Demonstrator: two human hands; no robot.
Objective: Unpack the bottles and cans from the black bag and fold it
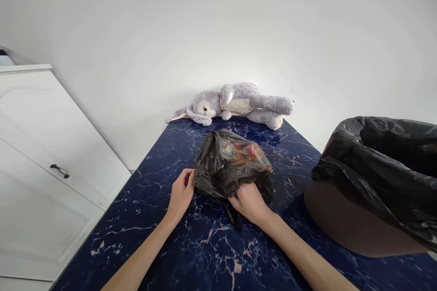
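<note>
Bag: a thin, see-through black plastic bag [210, 157] lies bunched on the dark blue, white-veined marble-patterned counter [208, 254], at the centre of the frame, between and just beyond both hands.
Bag contents: orange and red shapes show through its upper right side.
Left grip: the left hand [182, 193] pinches the bag's left edge between curled fingers, so most of the bag lies to its right.
Right grip: the right hand [251, 202] reaches into the crumpled near edge; plastic hides its fingers, so I cannot tell how tightly they close. The bag rises above it.
Bin: a round brown bin with a black liner [358, 220] stands at the right of the frame.
</note>
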